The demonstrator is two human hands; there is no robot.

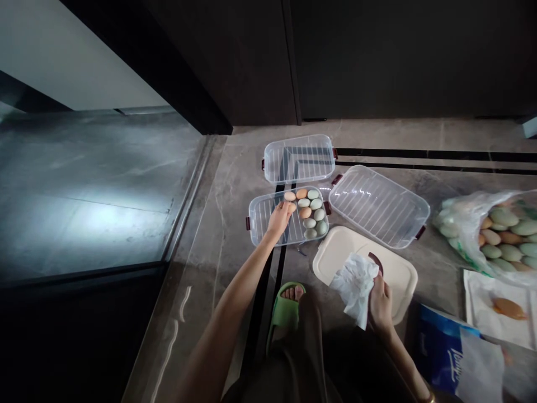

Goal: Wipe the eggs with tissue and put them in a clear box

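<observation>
My left hand [279, 219] reaches into a clear plastic box [260, 224], its fingers closed around a brown egg [292, 207]. Several brown and pale green eggs [309, 223] lie in rows at the right side of this box. My right hand [381, 305] grips a crumpled white tissue [356, 282]. Under the tissue and hand is a cream-coloured lid [403, 280] with a dark brown handle [376, 262], flat on the floor.
Two more clear boxes, one behind [300, 159] and one to the right [377, 204], sit on the grey tiles. A plastic bag of eggs [509, 238] is at far right. Below it are a flattened egg-like brown item [509, 308] on white sheets and a blue tissue pack [440, 352].
</observation>
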